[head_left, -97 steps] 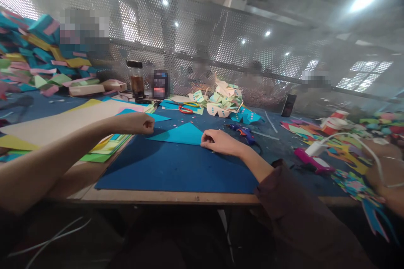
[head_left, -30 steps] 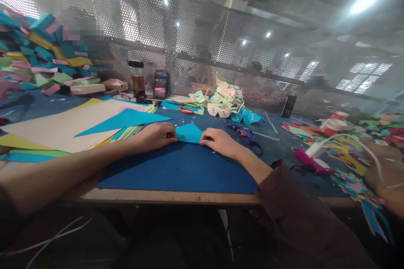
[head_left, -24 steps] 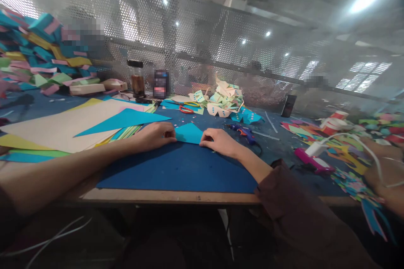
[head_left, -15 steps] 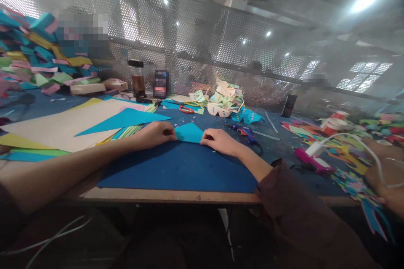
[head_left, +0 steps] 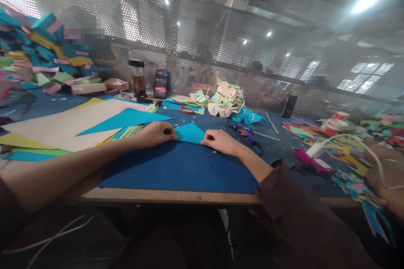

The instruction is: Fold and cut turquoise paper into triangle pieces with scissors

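A small blue paper triangle (head_left: 190,133) lies flat at the middle of the table with its peak pointing away from me. My left hand (head_left: 159,133) pinches its left corner between thumb and fingers. At the opposite corner my right hand (head_left: 219,140) has its fingertips closed on the paper. The fingers cover both corner tips. Left of my left hand, a larger blue paper triangle (head_left: 126,121) rests on a stack of cream, yellow, green and blue sheets (head_left: 53,125).
Behind the triangle lie red-handled scissors (head_left: 187,109) and a heap of dotted paper pieces (head_left: 225,100). A glue gun (head_left: 244,131) and a magenta power strip (head_left: 314,162) with a white cable lie rightward. A lidded jar (head_left: 137,79) stands behind. Another person's arm (head_left: 383,176) shows at right.
Hardly anything differs. Both hands keep their pinch on the paper triangle, and the whole view has shifted very slightly.
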A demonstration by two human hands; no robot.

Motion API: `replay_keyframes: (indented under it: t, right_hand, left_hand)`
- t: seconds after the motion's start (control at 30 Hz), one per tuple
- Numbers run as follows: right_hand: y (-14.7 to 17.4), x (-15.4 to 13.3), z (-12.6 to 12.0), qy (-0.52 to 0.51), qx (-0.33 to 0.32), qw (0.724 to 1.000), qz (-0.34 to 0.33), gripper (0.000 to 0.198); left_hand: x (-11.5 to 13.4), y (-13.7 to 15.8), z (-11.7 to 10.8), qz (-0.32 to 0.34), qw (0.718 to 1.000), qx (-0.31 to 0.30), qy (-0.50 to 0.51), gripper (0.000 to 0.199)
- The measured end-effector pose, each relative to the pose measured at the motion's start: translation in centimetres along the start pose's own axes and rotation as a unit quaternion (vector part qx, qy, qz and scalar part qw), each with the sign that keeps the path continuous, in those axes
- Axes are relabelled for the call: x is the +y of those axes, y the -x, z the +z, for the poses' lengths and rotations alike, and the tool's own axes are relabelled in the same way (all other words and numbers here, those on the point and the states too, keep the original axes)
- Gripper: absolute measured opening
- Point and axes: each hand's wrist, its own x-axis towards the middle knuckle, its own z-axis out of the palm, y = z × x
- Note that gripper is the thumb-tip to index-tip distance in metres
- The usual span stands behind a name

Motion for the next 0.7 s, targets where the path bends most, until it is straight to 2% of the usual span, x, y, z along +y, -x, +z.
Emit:
replay_keyframes:
  t: [0.53, 0.7]
  right_hand:
    - [0.04, -0.29, -0.24, 0.020, 0.002, 0.999, 0.026, 0.028]
    - [-0.03, -0.07, -0.19, 0.021, 0.005, 0.999, 0.027, 0.029]
  left_hand:
    - [-0.43, -0.19, 0.16, 0.001, 1.000, -0.001, 0.023, 0.026]
    - [-0.38, -0.16, 0.10, 0.024, 1.000, 0.000, 0.010, 0.018]
